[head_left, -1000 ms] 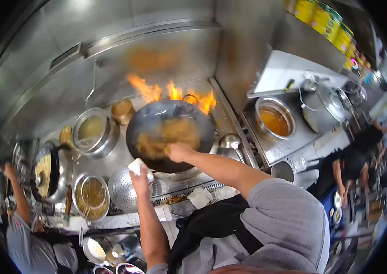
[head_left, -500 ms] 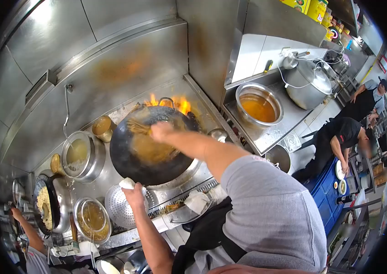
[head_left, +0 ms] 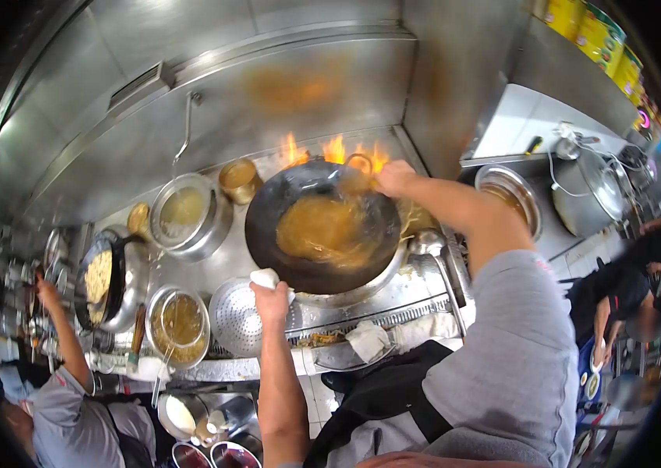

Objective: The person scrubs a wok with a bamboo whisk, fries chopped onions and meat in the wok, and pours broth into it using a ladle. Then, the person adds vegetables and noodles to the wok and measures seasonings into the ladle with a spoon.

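Observation:
A black wok (head_left: 264, 226) with murky brown liquid (head_left: 318, 230) swirling in it sits over a burner. Flames (head_left: 333, 148) rise behind its far rim. My right hand (head_left: 396, 179), closed around a bamboo wok brush (head_left: 356, 184), is at the wok's far right side; motion smears the brush. At the near left rim my left hand (head_left: 270, 299) grips a folded white cloth (head_left: 265, 278), pressed near the wok's edge. A perforated steel strainer (head_left: 235, 320) lies just left of that hand. To the right of the wok rests a ladle (head_left: 426, 242).
Left of the wok stand a steel pot of cloudy liquid (head_left: 182, 214), a brass-coloured container (head_left: 240, 179) and an oil bowl with a wire skimmer (head_left: 180, 324). A co-worker (head_left: 96, 405) handles a second wok (head_left: 104, 277) farther left. A large lidded pot (head_left: 584, 195) stands right.
My right hand and the brush have moved from the wok's middle to its far right side. The liquid shows more plainly. The camera view has shifted, bringing the left co-worker further into view.

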Motion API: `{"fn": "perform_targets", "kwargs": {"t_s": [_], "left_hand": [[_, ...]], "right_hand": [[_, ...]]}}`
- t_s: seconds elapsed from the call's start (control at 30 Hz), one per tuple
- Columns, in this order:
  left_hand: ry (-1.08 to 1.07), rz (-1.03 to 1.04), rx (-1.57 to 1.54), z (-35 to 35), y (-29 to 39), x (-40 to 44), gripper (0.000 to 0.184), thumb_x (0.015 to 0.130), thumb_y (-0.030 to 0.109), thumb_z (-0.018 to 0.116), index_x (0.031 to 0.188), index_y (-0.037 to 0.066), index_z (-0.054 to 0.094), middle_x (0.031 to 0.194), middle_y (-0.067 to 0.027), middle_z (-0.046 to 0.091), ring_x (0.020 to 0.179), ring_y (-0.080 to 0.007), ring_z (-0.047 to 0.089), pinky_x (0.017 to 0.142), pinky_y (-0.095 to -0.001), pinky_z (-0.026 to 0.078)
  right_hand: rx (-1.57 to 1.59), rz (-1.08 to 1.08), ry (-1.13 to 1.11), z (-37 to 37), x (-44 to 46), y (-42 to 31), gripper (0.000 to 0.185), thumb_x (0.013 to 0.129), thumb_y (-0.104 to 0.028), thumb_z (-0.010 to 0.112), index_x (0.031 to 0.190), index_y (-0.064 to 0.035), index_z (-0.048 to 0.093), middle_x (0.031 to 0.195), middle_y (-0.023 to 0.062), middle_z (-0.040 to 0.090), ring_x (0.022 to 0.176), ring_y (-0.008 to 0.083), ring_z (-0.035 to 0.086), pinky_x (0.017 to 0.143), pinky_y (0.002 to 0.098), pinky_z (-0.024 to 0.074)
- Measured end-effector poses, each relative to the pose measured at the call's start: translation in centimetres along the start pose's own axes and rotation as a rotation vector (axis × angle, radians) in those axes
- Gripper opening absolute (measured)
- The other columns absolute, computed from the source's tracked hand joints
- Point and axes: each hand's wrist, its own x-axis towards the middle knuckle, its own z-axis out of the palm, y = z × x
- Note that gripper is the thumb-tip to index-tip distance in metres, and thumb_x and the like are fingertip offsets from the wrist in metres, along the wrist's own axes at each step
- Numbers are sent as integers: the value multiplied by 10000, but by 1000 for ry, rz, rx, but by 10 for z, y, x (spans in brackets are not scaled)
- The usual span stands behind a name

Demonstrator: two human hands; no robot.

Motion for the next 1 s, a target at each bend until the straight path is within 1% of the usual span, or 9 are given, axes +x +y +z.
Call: {"fn": "perform_targets", "kwargs": {"t_s": [0.2, 0.37, 0.43, 0.67, 0.73, 0.8, 0.83, 0.9, 1.0], "left_hand": [[-101, -67, -124, -11, 6, 2, 526, 777, 121, 670, 1202, -41, 407, 1006, -164, 591, 869, -241, 612, 754, -370, 515], [-33, 19, -36, -21, 15, -24, 549, 888, 309, 645, 1204, -54, 382, 1039, -276, 630, 969, -388, 643, 857, -425, 489], [37, 11, -15, -12, 9, -21, 560, 911, 332, 613, 1220, -53, 348, 1045, -325, 621, 1004, -456, 621, 879, -459, 471], [44, -29, 113, 1, 11, -14, 628, 887, 303, 642, 1243, -67, 280, 1064, -371, 600, 1014, -505, 594, 893, -499, 453], [22, -23, 109, -1, 21, -16, 635, 878, 298, 650, 1242, -66, 278, 1058, -375, 600, 1009, -510, 593, 890, -505, 453], [21, -25, 106, -1, 24, -17, 641, 868, 292, 658, 1240, -64, 277, 1053, -380, 599, 1003, -515, 591, 887, -511, 453], [12, -46, 126, 1, 24, -18, 638, 865, 296, 658, 1234, -63, 279, 1044, -380, 602, 1002, -519, 589, 888, -514, 453], [29, -67, 166, 2, 20, -18, 639, 855, 316, 665, 1215, -57, 290, 1027, -376, 610, 999, -526, 587, 880, -525, 456], [7, -71, 117, -2, 16, -22, 645, 853, 325, 670, 1223, -43, 290, 1028, -372, 613, 999, -523, 589, 874, -524, 461]], "right_hand": [[445, 50, 244, 47, -8, -179, 483, 932, -422, 514, 1302, -112, 534, 1022, 161, 691, 930, 329, 676, 792, 466, 535], [598, 171, 133, 18, 19, -155, 448, 954, -454, 477, 1183, -91, 605, 1049, 186, 680, 981, 344, 655, 840, 481, 509], [738, 250, 120, 11, 23, -184, 533, 960, -479, 469, 1356, -126, 518, 1109, 196, 667, 982, 335, 665, 838, 475, 523], [679, -412, -98, 32, -132, -138, 492, 943, -446, 515, 1269, -86, 594, 1154, 235, 638, 1060, 396, 611, 920, 455, 480], [621, -219, -585, -27, -156, -71, 409, 935, -428, 543, 1257, -193, 631, 1075, 153, 698, 951, 301, 675, 871, 410, 514], [520, -121, -697, -76, -155, -38, 385, 927, -387, 560, 1244, -185, 643, 967, 110, 716, 780, 226, 692, 732, 370, 554], [510, -138, -697, -53, -125, -39, 385, 927, -387, 560, 1244, -185, 643, 967, 110, 716, 780, 226, 692, 732, 370, 554], [398, -768, -231, 10, -54, -56, 345, 926, -360, 566, 1176, -148, 672, 846, 119, 686, 582, 215, 644, 538, 361, 532], [824, -312, -238, -33, -34, -171, 313, 943, -343, 562, 1073, -76, 662, 685, 128, 632, 427, 206, 554, 405, 363, 454]]}}
